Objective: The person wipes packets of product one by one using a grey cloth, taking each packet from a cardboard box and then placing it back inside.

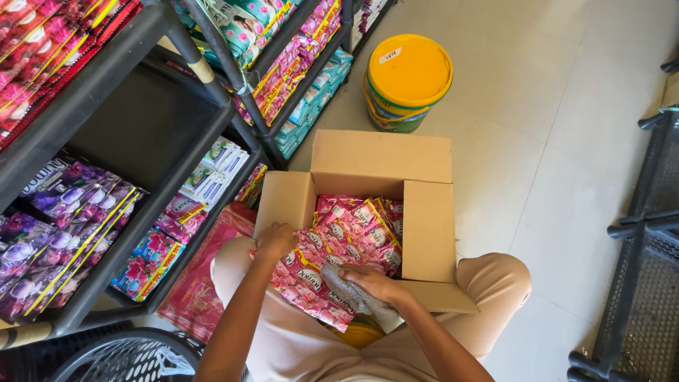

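Nearest, the left hand (276, 240) grips the pink sachet bundle (311, 279) at its 10 o'clock edge, steadying it over the lap; the right hand (371, 283) presses a grey cloth (346, 291) flat on it. Beyond, the open cardboard box (424, 226) holds more. At 12 o'clock stands a yellow-lidded bucket (409, 74); shelves (127, 141) sit at 9

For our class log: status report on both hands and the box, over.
Left hand gripping pink sachets. Right hand pressing grey cloth on them. Cardboard box open. Nothing blocking.
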